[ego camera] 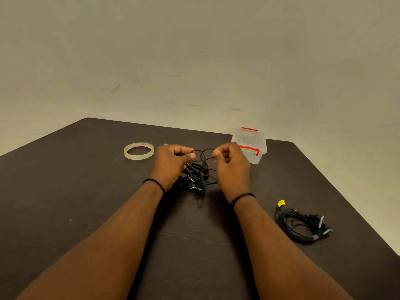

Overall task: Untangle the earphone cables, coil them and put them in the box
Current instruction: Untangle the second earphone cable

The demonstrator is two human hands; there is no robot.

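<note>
A tangled bunch of black earphone cables [198,178] hangs between my two hands above the dark table. My left hand [171,164] pinches a cable loop at its left side, and my right hand [232,167] pinches the same loops at the right. The loops arch between my fingertips while the rest dangles down to the table. A second bundle of black earphone cables [302,225] with a yellow tag lies on the table at the right. The clear plastic box [251,146] with red latches stands closed behind my right hand.
A roll of clear tape [139,150] lies on the dark table [86,191] to the left of my hands. The table's far edge meets a plain wall, and its right edge runs diagonally past the second bundle.
</note>
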